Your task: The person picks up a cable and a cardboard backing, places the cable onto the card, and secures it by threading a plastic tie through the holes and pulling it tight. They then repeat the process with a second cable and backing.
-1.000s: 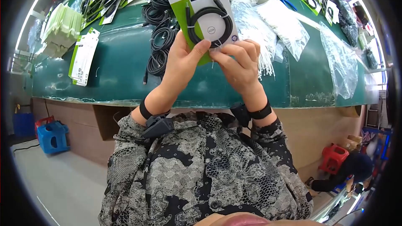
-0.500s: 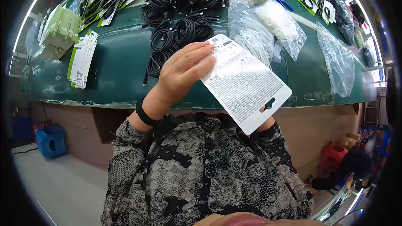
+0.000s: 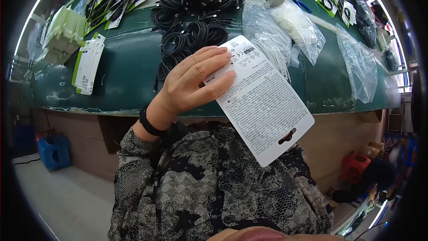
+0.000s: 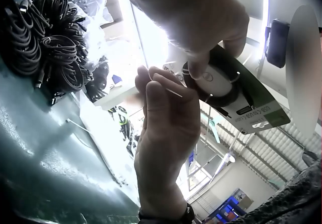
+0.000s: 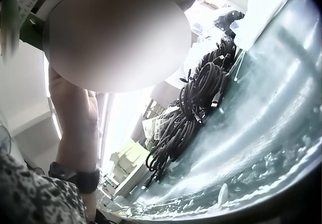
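My left hand [image 3: 191,80] grips the lower end of a packaging card [image 3: 267,111], whose printed white back faces up in the head view. In the left wrist view the card's green and white front [image 4: 266,116] shows, with a coiled black USB-C cable [image 4: 219,83] fixed on it. The card hides my right hand in the head view. Below the card in the left wrist view, my right hand [image 4: 168,128] has bent fingers pinching a thin white cable tie [image 4: 168,85].
Coiled black cables [image 3: 196,31] are heaped on the green table [image 3: 129,71]. Bags of white cable ties [image 3: 267,31] lie to their right. At left are a few flat cards [image 3: 88,64] and a stack of pale green cards [image 3: 67,29]; carded cables [image 3: 113,0] pile behind.
The card has flipped from its cable side to its printed back and come down toward the body, its hanging-hole end now nearest me. The right hand has passed behind it.
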Motion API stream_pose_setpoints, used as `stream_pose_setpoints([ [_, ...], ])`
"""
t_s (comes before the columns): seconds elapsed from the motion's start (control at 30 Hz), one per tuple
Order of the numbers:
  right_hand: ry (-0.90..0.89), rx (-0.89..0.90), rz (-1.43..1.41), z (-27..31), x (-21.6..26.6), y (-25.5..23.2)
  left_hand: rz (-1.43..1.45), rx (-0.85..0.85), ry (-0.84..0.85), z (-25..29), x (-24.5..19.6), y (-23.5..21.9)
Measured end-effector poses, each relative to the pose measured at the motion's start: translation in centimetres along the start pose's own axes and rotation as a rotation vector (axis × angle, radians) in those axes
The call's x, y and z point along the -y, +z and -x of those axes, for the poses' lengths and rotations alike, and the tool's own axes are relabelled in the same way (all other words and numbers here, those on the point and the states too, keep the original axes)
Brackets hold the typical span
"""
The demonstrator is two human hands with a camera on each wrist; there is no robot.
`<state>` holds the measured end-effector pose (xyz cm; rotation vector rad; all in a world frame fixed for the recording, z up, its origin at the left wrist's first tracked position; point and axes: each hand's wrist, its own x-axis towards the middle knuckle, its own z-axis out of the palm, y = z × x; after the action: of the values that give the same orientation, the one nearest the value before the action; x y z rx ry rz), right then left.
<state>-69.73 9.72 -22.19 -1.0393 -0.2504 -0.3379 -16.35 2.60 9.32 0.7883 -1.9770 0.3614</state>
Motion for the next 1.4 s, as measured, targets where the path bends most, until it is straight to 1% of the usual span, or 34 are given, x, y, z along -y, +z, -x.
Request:
stream_pose_setpoints([
  [0.03,0.007,0.213,0.146,-1.9,-1.5,-3.9,-0.001,0.000,0.002,0.0,0.0,0.0],
  [0.07,0.015,0.426,0.291,-5.7,-2.6,-12.0,-0.003,0.001,-0.004,0.1,-0.1,0.0],
  [0.1,0.024,0.640,0.437,-13.9,-3.2,-23.4,-0.006,0.001,-0.010,0.2,-0.2,0.0],
  [0.13,0.024,0.641,0.438,-13.3,-3.3,-22.6,-0.008,0.003,-0.016,0.2,-0.2,0.0],
  [0.3,-0.062,0.262,0.095,-18.3,-2.6,-18.1,-0.010,0.012,0.004,0.0,-0.3,0.0],
  [0.33,-0.079,0.184,0.027,-19.9,-2.1,-16.5,-0.005,0.006,0.013,0.1,-0.2,0.1],
  [0.47,-0.147,-0.128,-0.249,-26.7,0.8,-10.0,0.007,-0.010,0.024,0.3,0.0,0.2],
  [0.57,-0.197,-0.360,-0.454,-32.0,4.5,-5.4,0.006,-0.022,0.016,0.5,0.2,0.2],
  [0.67,-0.238,-0.593,-0.664,-37.0,7.2,-2.0,0.039,-0.049,-0.073,0.8,0.4,0.2],
  [0.7,-0.250,-0.674,-0.734,-38.3,8.1,-0.5,0.040,-0.047,-0.077,1.1,0.4,0.4],
  [0.73,-0.265,-0.756,-0.803,-39.9,9.3,1.1,0.084,-0.092,-0.165,1.3,0.5,0.8],
  [0.77,-0.267,-0.758,-0.804,-41.2,10.3,1.9,0.130,-0.137,-0.251,1.5,0.5,1.2],
  [0.8,-0.382,-0.804,-0.246,-42.6,11.4,2.3,0.174,-0.182,-0.336,1.7,0.5,1.5],
  [0.83,-0.474,-0.809,0.318,-44.0,12.5,2.4,0.176,-0.181,-0.336,1.8,0.3,1.8],
  [0.87,-0.543,-0.771,0.884,-45.0,13.4,2.6,0.305,-0.247,-0.513,1.9,-0.1,2.1],
  [0.9,-0.541,-0.772,0.883,-45.8,14.1,2.8,0.433,-0.313,-0.690,2.0,-0.4,2.4],
  [0.93,-0.557,-0.827,1.077,-46.5,14.7,3.1,0.562,-0.377,-0.870,2.2,-0.6,2.5],
  [1.0,-0.578,-0.924,1.471,-47.4,15.4,3.4,0.556,-0.375,-0.904,2.3,-0.6,2.5],
  [1.03,-0.573,-0.925,1.469,-47.5,15.4,3.5,0.552,-0.375,-0.934,2.3,-0.6,2.5],
  [1.13,-0.381,-0.942,1.748,-47.7,15.5,3.7,0.541,-0.375,-0.990,2.7,-0.3,2.6],
  [1.17,-0.376,-0.946,1.747,-47.7,15.5,3.7,0.533,-0.376,-1.015,2.9,-0.2,2.7],
  [1.23,-0.355,-0.904,1.862,-47.8,15.6,3.6,0.529,-0.375,-1.045,3.1,0.0,2.9],
  [1.27,-0.344,-0.879,1.918,-47.8,15.6,3.6,0.528,-0.386,-1.036,3.2,0.1,3.1],
  [1.33,-0.330,-0.862,1.931,-48.0,15.6,3.7,0.524,-0.409,-1.017,3.3,0.1,3.3],
  [1.4,-0.317,-0.824,1.959,-48.1,15.6,3.8,0.497,-0.393,-1.014,3.5,-0.1,3.2],
])
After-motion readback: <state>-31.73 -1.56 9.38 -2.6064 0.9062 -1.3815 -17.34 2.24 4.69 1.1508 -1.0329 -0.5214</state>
